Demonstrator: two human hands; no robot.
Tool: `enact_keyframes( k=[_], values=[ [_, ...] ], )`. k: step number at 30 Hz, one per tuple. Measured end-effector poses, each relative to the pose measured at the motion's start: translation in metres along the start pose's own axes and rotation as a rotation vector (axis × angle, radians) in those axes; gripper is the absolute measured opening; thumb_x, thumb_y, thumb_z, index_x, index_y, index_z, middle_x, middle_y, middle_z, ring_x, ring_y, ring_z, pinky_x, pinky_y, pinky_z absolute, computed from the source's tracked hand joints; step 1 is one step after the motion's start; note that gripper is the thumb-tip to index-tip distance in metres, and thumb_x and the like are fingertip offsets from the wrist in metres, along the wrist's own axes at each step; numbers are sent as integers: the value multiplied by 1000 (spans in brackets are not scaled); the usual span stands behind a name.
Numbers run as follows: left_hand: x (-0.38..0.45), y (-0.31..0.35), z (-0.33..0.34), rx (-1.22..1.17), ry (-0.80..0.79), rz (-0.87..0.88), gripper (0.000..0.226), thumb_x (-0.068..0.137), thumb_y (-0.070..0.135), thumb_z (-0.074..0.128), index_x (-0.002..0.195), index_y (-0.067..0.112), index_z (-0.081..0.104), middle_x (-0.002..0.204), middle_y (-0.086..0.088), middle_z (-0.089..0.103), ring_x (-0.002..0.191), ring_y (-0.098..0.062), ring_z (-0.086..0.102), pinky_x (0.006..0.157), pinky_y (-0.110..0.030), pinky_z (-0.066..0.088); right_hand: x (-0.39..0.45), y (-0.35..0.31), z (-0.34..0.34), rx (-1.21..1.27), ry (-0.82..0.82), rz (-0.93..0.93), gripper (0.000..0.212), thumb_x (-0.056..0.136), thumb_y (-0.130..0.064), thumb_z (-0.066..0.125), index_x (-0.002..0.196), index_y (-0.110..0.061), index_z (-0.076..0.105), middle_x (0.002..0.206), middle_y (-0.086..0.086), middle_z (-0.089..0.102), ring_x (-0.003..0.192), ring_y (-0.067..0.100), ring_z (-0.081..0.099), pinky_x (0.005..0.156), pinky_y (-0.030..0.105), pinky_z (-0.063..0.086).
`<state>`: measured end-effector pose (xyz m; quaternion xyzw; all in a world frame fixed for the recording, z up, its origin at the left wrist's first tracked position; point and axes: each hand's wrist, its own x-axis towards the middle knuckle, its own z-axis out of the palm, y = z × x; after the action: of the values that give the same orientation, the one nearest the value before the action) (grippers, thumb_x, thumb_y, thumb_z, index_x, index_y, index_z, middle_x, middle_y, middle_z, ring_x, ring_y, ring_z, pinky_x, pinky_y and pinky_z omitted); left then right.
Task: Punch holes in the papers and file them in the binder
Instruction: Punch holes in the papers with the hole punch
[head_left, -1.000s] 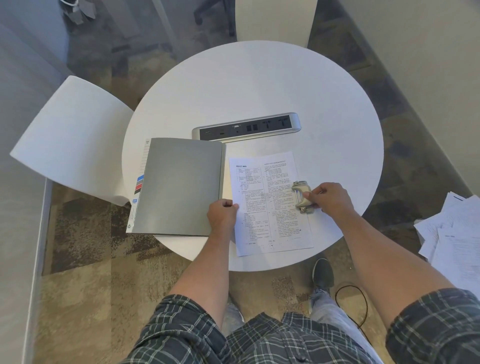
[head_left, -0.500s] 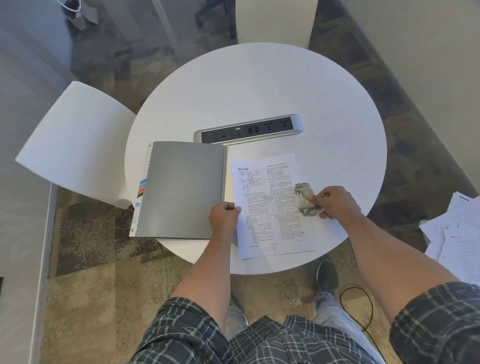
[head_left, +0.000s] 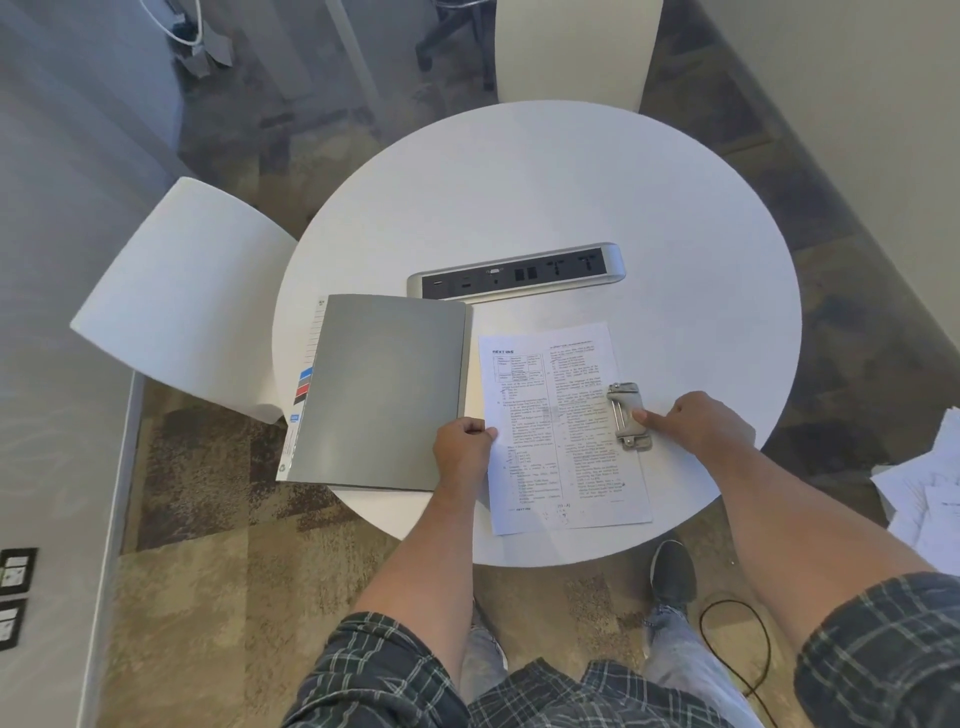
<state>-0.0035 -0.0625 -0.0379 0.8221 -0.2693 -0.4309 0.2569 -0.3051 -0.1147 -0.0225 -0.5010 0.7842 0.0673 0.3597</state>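
A grey binder (head_left: 384, 389) lies on the round white table (head_left: 545, 197), its cover flat and coloured index tabs showing at its left edge. To its right lies a printed paper (head_left: 550, 431). A small metal hole punch (head_left: 627, 415) sits on the paper's right edge. My left hand (head_left: 462, 449) is curled at the paper's left edge, beside the binder's lower right corner, with the thumb on the sheet. My right hand (head_left: 696, 423) has curled fingers and holds the punch from the right, its thumb tip against the metal.
A silver power socket strip (head_left: 519, 275) is set into the table behind the binder. White chairs stand at the left (head_left: 182, 296) and at the far side (head_left: 576, 47). Loose papers (head_left: 930, 488) lie at the right. A black cable (head_left: 737, 644) runs on the carpet near my shoe.
My right hand has drawn back a little, so more of the punch shows. My left hand and the paper stay in place.
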Motion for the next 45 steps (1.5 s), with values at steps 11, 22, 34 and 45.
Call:
enact_keyframes(
  k=[11,22,34,45],
  values=[
    [-5,6,4,17,32,-6,14,91,11,73,79,13,65,77,6,65,70,-11,59,56,-20,42,-3,13,-3,396,-44,-194,29,92,-42,73,85,-13,72,82,9,72,63,17,60,62,31,44],
    [-8,4,3,32,37,15,19,89,11,73,73,14,63,73,5,64,69,-15,58,57,-20,45,13,35,-42,311,238,33,32,97,-48,61,86,-20,68,80,6,70,77,28,68,74,42,55],
    [-5,13,17,43,-34,28,10,85,10,77,78,12,70,81,1,72,73,-15,64,59,-19,46,21,18,-42,198,364,191,33,98,-48,59,105,-18,71,94,10,71,88,36,67,81,45,56],
    [-21,26,49,124,-120,56,8,83,17,78,88,15,73,92,1,75,85,-19,71,70,-25,53,27,16,-41,202,422,234,36,98,-47,61,108,-15,72,87,11,67,79,34,62,76,42,52]
  ],
)
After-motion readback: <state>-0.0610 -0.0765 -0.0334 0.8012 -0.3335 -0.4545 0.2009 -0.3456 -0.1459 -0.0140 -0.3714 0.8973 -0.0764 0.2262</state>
